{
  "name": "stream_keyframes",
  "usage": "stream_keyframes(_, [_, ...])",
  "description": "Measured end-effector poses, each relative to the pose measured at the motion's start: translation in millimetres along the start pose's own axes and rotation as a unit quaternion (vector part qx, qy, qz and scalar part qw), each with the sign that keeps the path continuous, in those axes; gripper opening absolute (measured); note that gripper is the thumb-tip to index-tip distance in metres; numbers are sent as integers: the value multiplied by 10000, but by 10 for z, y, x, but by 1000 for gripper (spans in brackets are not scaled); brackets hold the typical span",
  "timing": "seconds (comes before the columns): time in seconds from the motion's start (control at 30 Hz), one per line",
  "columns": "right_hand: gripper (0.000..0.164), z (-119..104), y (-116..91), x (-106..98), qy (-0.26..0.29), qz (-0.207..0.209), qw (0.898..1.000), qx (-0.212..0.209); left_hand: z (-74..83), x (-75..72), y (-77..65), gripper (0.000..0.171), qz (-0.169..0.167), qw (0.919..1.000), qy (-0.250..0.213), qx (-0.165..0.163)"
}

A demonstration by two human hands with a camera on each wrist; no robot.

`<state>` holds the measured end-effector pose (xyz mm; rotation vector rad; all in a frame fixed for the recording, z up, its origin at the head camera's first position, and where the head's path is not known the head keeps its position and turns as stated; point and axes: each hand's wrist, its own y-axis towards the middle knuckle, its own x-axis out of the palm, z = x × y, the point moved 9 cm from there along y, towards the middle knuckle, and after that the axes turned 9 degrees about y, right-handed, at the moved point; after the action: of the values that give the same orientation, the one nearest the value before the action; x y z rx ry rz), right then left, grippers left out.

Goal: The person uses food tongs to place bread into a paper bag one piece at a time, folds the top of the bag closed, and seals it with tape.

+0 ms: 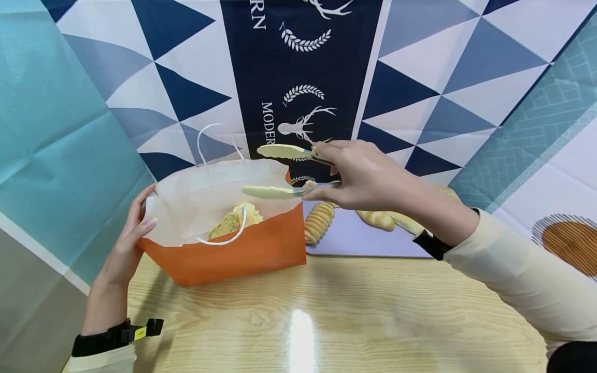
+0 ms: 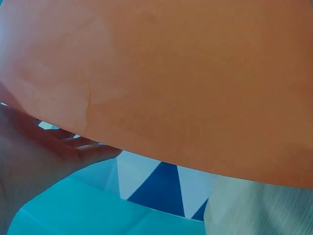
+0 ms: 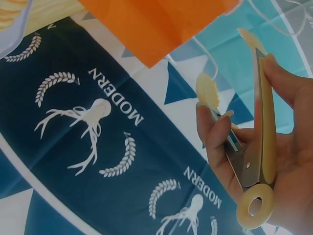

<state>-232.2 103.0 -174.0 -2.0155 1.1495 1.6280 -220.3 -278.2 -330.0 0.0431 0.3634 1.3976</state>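
Note:
An orange paper bag (image 1: 242, 261) with a white inside stands on the table, its mouth spread wide. Pieces of bread (image 1: 225, 225) lie inside, partly hidden by the front rim. My left hand (image 1: 122, 248) holds the bag's left side near the rim, the thumb at its edge; the left wrist view shows fingers beside the orange paper (image 2: 161, 93). In my right hand (image 1: 368, 173) is a pair of tongs (image 3: 264, 122) with cream tips. These tips stand apart with nothing between them, above the right end of the bag's mouth.
A pale lilac tray (image 1: 368, 246) sits to the right of the bag, partly behind my right forearm. On it are a ridged bread roll (image 1: 319, 223) and other breads (image 1: 377, 219). White cord handles (image 1: 233, 239) rise from the bag. A patterned cloth (image 1: 298, 67) hangs behind.

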Motion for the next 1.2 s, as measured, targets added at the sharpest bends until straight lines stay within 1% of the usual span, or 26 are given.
stream_keyframes(0.13, [75, 70, -149, -66, 15, 87, 10000, 42, -2, -14, -2, 67, 0, 10000, -52, 13])
stream_keyframes(0.17, [75, 96, -190, -81, 10, 106, 9999, 95, -3, -17, -2, 67, 6, 10000, -58, 7])
stream_keyframes(0.2, [80, 125, -232, -98, -1, 142, 9998, 160, -4, -21, -1, 67, 10, 10000, -60, -2])
stream_keyframes(0.37, [76, 240, -439, -168, -129, 321, 9989, 305, -6, -35, -8, 68, 41, 10000, -69, -31])
stream_keyframes(0.57, [60, 391, -678, -202, -288, 496, 9974, 435, -3, -42, -12, 68, 70, 9999, -120, -21])
stream_keyframes(0.63, [58, 463, -751, -205, -318, 557, 9965, 529, -2, -39, -7, 67, 69, 9999, -120, -23])
stream_keyframes(0.8, [59, 666, -943, -188, -384, 654, 9940, 792, 3, -27, 6, 67, 58, 9999, -145, 9])
stream_keyframes(0.97, [52, 932, -1127, -109, -336, 684, 9920, 1009, -4, -11, 13, 66, 46, 9998, -162, 48])
stream_keyframes(1.2, [54, 1363, -1278, 5, -326, 634, 9878, 1384, -13, -16, 5, 66, 108, 9998, -182, 38])
